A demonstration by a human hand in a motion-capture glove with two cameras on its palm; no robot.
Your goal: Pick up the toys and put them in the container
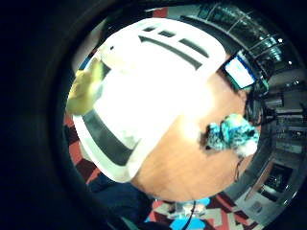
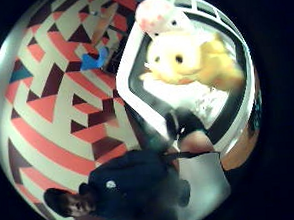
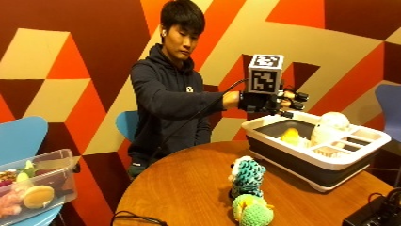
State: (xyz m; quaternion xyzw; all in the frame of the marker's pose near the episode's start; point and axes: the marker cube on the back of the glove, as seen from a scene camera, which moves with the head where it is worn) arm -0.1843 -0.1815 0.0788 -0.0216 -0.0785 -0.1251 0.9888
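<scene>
step: yellow toy (image 3: 289, 135) lies in container (image 3: 351, 160) | right hand (image 3: 270, 102) above it, fingers spread, holding nothing | next: you reach for teal toy (image 3: 246, 175) on table (image 3: 181, 188)

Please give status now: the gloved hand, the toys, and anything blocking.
Right hand above the container, grip state unclear. Yellow toy and white toy inside. Teal toy and green toy still on the table. Nothing blocking.

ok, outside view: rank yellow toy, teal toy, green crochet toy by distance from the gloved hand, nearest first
1. yellow toy: in the white container, just below the gloved right hand.
2. teal toy: standing mid-table.
3. green crochet toy: at the table's near edge.
</scene>
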